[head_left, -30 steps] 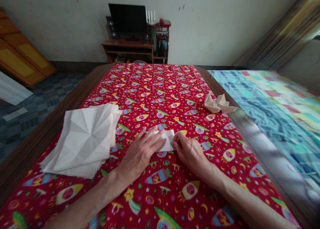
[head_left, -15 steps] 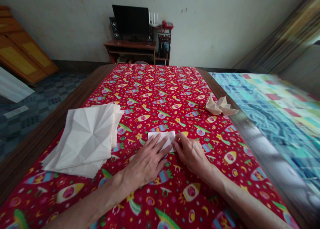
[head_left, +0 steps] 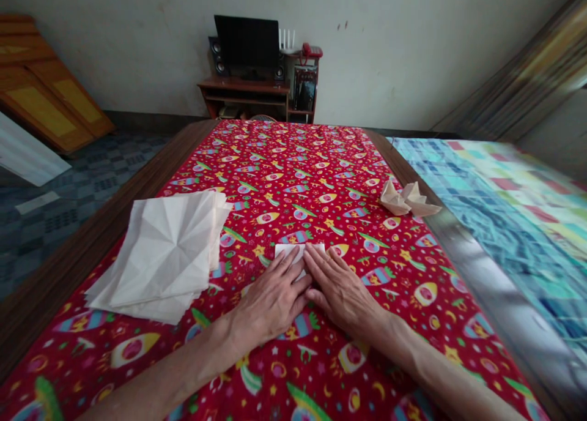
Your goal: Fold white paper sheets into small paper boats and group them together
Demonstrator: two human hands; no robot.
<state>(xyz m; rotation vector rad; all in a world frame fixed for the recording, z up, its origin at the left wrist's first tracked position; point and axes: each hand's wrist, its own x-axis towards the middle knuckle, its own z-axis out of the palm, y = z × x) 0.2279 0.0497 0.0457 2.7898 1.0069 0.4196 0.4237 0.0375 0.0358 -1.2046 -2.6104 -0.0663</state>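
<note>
A small folded piece of white paper (head_left: 285,248) lies flat on the red patterned cloth (head_left: 257,182), mostly covered by my hands. My left hand (head_left: 277,289) rests on its left part with fingers stretched out. Over its right part lies my right hand (head_left: 337,280), fingers extended and flat, the fingertips close to those of my left. To the left sits a stack of creased paper sheets (head_left: 174,240), the top one showing folds that radiate from its centre. Two folded paper shapes (head_left: 408,199) with pointed tips stand at the right edge of the cloth.
The cloth covers a dark wooden table (head_left: 151,158). Right of it is a bed with a checked cover (head_left: 477,219). Beyond the far end, a monitor (head_left: 247,44), speakers and a red telephone (head_left: 312,51) stand on a desk. A wooden cabinet (head_left: 55,103) is at the left.
My right hand has gone from pinching at the paper's right edge to lying flat on top of it. My left hand stays on the paper. The view has shifted slightly.
</note>
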